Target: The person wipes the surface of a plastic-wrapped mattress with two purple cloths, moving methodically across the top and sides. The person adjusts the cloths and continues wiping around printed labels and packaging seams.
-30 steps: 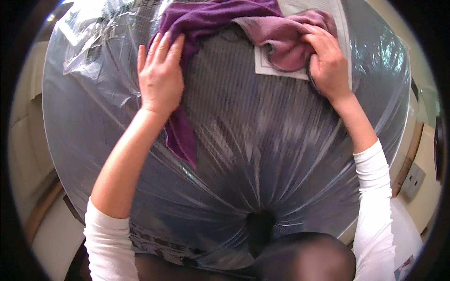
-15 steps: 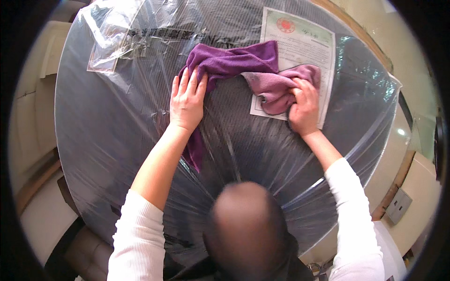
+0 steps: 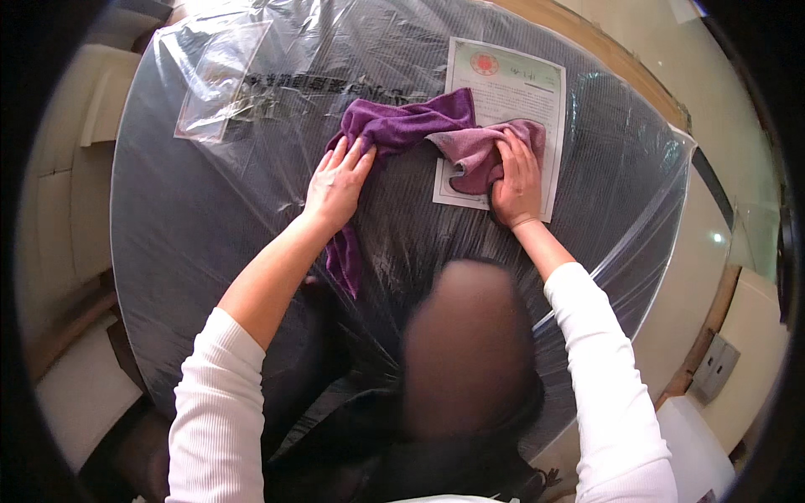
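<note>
My left hand [image 3: 339, 186] lies with its fingers stretched out on a crumpled dark purple cloth [image 3: 411, 122]. One end of that cloth trails out below my wrist. My right hand [image 3: 517, 180] presses on a dusty-pink cloth [image 3: 478, 151], its thumb and fingers closed about a bunched part. The pink cloth touches the purple one and covers part of a printed paper sheet [image 3: 547, 101] with a green top and a red round emblem. Beneath everything is a broad dark grey ribbed surface [image 3: 201, 218], wrapped in wrinkled clear plastic film.
A flat pinkish-edged sheet [image 3: 220, 80] lies under the film at the far left. A blurred, rounded brown shape [image 3: 470, 352] rises at the lower middle, beside dark cloth. A wooden edge [image 3: 604, 46] runs behind on the right; a wall socket plate [image 3: 717, 367] is at the lower right.
The view has shifted, with the paper and cloths now further left in it. My right fingers have straightened somewhat over the pink cloth. The blurred brown shape appears larger and higher.
</note>
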The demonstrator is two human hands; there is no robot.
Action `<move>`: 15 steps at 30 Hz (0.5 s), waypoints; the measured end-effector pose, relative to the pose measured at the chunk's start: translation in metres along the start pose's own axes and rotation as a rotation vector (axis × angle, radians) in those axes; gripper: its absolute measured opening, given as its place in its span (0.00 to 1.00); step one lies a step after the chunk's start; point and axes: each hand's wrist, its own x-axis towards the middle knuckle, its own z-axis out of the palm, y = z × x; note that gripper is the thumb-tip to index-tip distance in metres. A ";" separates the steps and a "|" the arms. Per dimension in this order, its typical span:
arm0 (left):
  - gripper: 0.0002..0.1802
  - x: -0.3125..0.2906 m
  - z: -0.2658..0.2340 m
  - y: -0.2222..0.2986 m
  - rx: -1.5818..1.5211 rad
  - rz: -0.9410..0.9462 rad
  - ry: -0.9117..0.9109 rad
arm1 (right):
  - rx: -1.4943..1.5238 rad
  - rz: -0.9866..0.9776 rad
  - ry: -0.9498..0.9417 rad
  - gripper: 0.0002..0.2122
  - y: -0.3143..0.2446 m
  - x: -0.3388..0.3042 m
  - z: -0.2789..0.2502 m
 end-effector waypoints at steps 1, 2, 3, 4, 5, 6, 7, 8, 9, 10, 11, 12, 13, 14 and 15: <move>0.37 0.006 0.003 0.002 0.014 0.060 0.015 | -0.015 0.020 0.016 0.29 0.000 0.000 -0.001; 0.37 0.013 0.006 0.004 0.029 0.121 0.031 | -0.029 0.041 0.031 0.29 0.000 0.000 -0.001; 0.36 0.019 0.008 0.006 0.043 0.182 0.046 | -0.044 0.062 0.047 0.28 0.000 0.000 -0.001; 0.36 0.030 0.011 0.003 0.038 0.225 0.011 | -0.027 0.067 0.049 0.28 0.000 -0.001 0.003; 0.37 0.043 0.006 0.004 0.066 0.283 -0.028 | -0.032 0.059 0.030 0.28 0.002 -0.003 0.004; 0.36 0.054 0.005 0.005 0.074 0.340 -0.033 | -0.036 0.051 0.012 0.28 0.003 -0.005 0.005; 0.36 0.068 0.004 0.006 0.084 0.398 -0.030 | -0.045 0.039 -0.001 0.28 0.005 -0.004 0.006; 0.36 0.079 -0.007 0.010 0.086 0.441 -0.098 | -0.038 0.029 -0.015 0.29 0.000 -0.003 0.004; 0.35 0.091 -0.014 0.013 0.100 0.480 -0.105 | -0.047 0.024 -0.029 0.29 -0.001 0.000 0.004; 0.35 0.103 -0.019 0.016 0.114 0.515 -0.116 | -0.053 0.020 -0.046 0.28 -0.002 0.001 0.002; 0.34 0.113 -0.025 0.019 0.127 0.554 -0.130 | -0.057 0.020 -0.063 0.28 -0.003 0.002 0.002; 0.36 0.119 -0.031 0.020 0.176 0.558 -0.183 | -0.053 0.003 -0.087 0.29 -0.003 0.004 0.001; 0.38 0.124 -0.035 0.022 0.186 0.567 -0.231 | -0.071 -0.025 -0.117 0.28 0.003 0.004 0.000; 0.40 0.126 -0.039 0.023 0.197 0.575 -0.278 | -0.089 -0.053 -0.147 0.28 0.008 0.005 -0.001; 0.42 0.128 -0.043 0.024 0.209 0.583 -0.325 | -0.107 -0.080 -0.177 0.28 0.014 0.005 -0.002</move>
